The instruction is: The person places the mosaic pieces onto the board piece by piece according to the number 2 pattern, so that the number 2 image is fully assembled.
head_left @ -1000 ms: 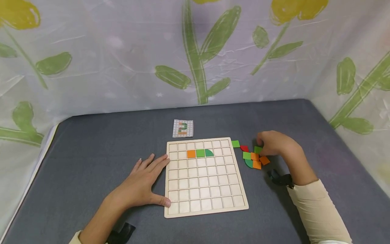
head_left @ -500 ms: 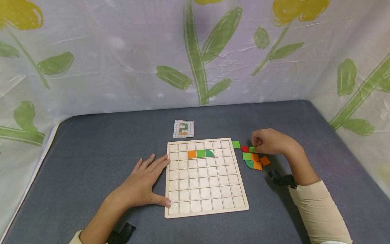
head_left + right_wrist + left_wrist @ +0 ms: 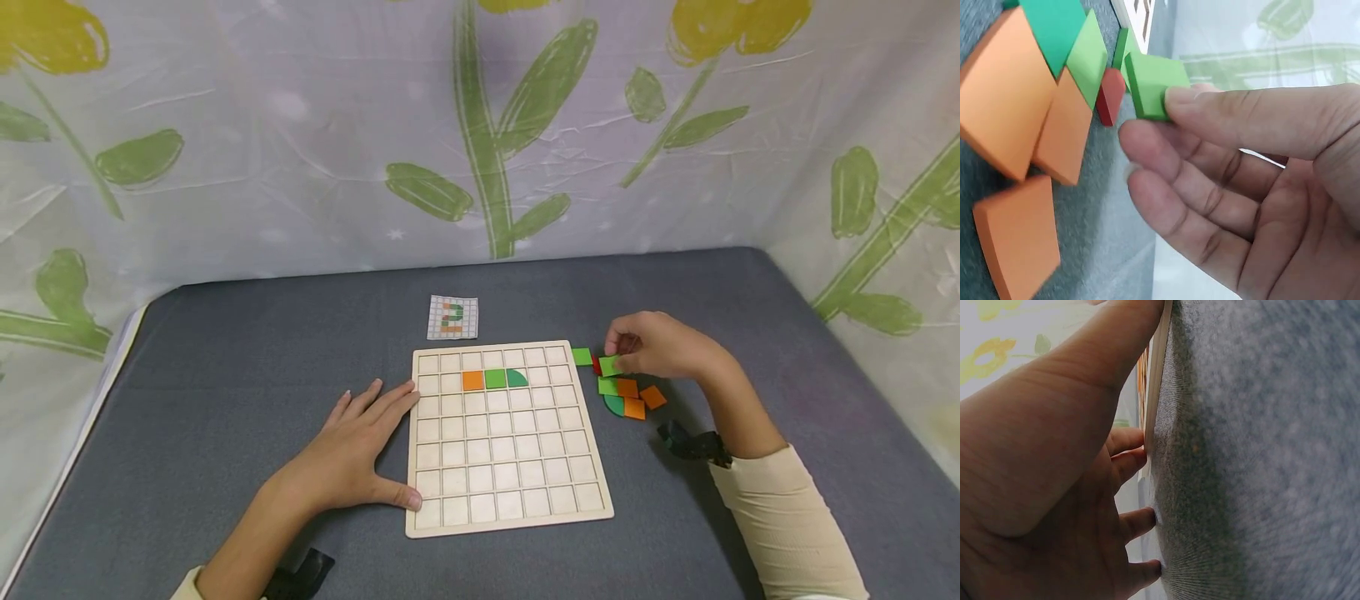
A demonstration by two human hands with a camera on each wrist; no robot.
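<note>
A light green square tile (image 3: pixel 1157 84) is pinched between the thumb and fingers of my right hand (image 3: pixel 663 346), lifted just above the pile right of the board. My left hand (image 3: pixel 341 458) lies spread along the left edge of the wooden grid board (image 3: pixel 502 450), thumb and fingertips touching it. In the board's second row sit an orange square (image 3: pixel 472 380), a green square (image 3: pixel 495 378) and a dark green quarter-round tile (image 3: pixel 516 377). Partly behind the held tile is a red tile (image 3: pixel 1110 97).
Beside the board lie several loose tiles: a light green square (image 3: pixel 582 357), another green one (image 3: pixel 607 386), a dark green curved tile (image 3: pixel 613 405) and orange squares (image 3: pixel 653 397). A small printed card (image 3: pixel 453 317) lies behind the board on the grey cloth (image 3: pixel 300 333).
My right hand has picked the light green square out of the pile and moved left with it, over the red tile. My left hand has stayed at the board's edge.
</note>
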